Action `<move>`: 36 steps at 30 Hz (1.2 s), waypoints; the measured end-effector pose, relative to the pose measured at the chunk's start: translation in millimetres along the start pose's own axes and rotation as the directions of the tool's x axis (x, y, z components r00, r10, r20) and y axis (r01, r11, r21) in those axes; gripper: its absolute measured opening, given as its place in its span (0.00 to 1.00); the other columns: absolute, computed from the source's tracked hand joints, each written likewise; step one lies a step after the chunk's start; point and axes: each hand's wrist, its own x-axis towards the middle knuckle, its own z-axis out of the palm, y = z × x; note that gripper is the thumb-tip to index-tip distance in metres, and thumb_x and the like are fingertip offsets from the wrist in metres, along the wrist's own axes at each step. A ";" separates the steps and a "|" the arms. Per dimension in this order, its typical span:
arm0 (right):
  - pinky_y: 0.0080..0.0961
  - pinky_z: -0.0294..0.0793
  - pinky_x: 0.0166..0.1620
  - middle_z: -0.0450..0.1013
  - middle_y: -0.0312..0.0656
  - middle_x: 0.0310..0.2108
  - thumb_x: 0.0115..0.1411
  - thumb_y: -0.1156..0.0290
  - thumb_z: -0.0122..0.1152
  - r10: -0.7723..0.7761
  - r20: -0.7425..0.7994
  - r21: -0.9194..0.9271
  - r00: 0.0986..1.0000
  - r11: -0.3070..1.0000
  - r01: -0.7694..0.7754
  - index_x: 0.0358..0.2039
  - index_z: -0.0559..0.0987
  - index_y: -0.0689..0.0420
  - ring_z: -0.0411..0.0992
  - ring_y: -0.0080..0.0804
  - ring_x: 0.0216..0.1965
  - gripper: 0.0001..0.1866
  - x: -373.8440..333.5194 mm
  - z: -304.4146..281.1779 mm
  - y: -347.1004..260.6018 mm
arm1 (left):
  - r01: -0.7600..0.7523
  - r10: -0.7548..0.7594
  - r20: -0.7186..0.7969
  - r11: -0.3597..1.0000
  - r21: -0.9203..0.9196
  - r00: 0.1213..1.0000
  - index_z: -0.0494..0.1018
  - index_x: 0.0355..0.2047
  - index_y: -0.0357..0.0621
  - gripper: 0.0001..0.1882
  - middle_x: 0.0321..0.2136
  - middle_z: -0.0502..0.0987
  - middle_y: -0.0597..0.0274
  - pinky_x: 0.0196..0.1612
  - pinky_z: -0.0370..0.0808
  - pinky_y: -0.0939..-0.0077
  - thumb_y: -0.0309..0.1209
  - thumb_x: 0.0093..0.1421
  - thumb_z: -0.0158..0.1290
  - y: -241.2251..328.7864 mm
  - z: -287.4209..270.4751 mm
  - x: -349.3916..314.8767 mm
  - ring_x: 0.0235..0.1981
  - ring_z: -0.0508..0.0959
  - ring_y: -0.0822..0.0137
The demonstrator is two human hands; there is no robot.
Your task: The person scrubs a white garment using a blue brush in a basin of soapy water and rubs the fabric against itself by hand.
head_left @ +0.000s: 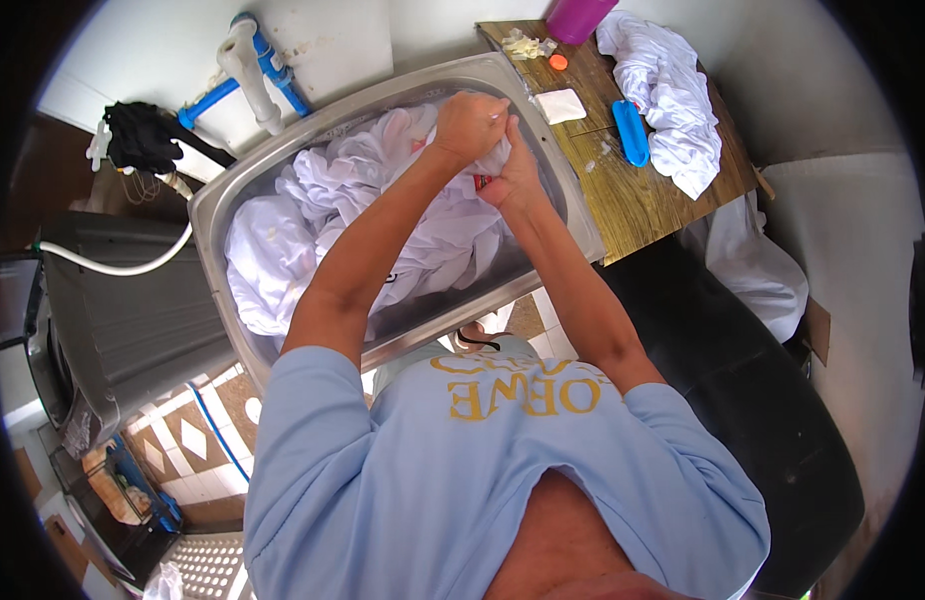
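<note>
A steel sink [578, 185] in front of me is heaped with wet white laundry [433, 245]. Over its far right part, my left hand [470, 127] is closed, knuckles up, around a bunched white garment [498, 158]. Right beside it, my right hand [520, 168] grips the same garment from the right side, with its thumb low. A small red patch shows on the fabric by that thumb. Both hands are close together, and the fabric between them is partly hidden by the fingers. More white cloth is piled toward the sink's left end.
A wooden table [623, 210] on the right holds a blue brush [630, 133], a pale block [561, 106], an orange cap [559, 62], a purple container [580, 18] and crumpled white cloth [673, 110]. A pipe tap [248, 70] rises behind the sink. Left stands a grey bin-like box [148, 310].
</note>
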 end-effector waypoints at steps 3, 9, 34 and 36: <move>0.31 0.74 0.40 0.74 0.36 0.35 0.64 0.46 0.43 0.075 0.342 0.119 0.937 0.985 -0.122 0.39 0.74 0.50 0.73 0.29 0.37 0.21 24.6 -36.6 -11.3 | -0.028 0.048 -0.038 0.910 0.414 0.998 0.73 0.22 0.40 0.10 0.18 0.74 0.48 0.25 0.72 0.60 0.34 0.50 0.54 30.4 56.8 -30.7 0.22 0.76 0.54; 0.36 0.70 0.35 0.73 0.35 0.31 0.66 0.52 0.42 0.142 0.221 0.026 0.965 0.988 -0.152 0.41 0.74 0.53 0.73 0.31 0.35 0.19 22.8 -0.8 -9.7 | -0.131 0.140 -0.160 0.989 0.066 0.977 0.72 0.14 0.45 0.11 0.19 0.75 0.52 0.24 0.70 0.61 0.32 0.52 0.54 -20.1 23.4 -15.3 0.21 0.76 0.53; 0.31 0.71 0.39 0.70 0.36 0.31 0.63 0.46 0.45 0.024 0.132 -0.569 0.991 0.821 0.056 0.34 0.71 0.51 0.70 0.30 0.35 0.20 63.3 -66.1 -41.8 | 0.135 -0.184 -0.319 0.976 -0.170 0.930 0.76 0.21 0.41 0.08 0.19 0.74 0.50 0.24 0.70 0.64 0.31 0.53 0.53 4.7 63.3 -12.6 0.21 0.74 0.49; 0.33 0.71 0.43 0.72 0.37 0.35 0.63 0.46 0.45 0.004 0.322 -0.745 0.947 0.618 0.251 0.37 0.72 0.52 0.71 0.32 0.39 0.21 80.1 -93.7 -50.4 | 0.084 -0.139 -0.326 0.981 -0.176 0.935 0.75 0.20 0.41 0.09 0.19 0.74 0.50 0.24 0.70 0.64 0.31 0.53 0.53 17.6 66.8 -13.1 0.22 0.74 0.49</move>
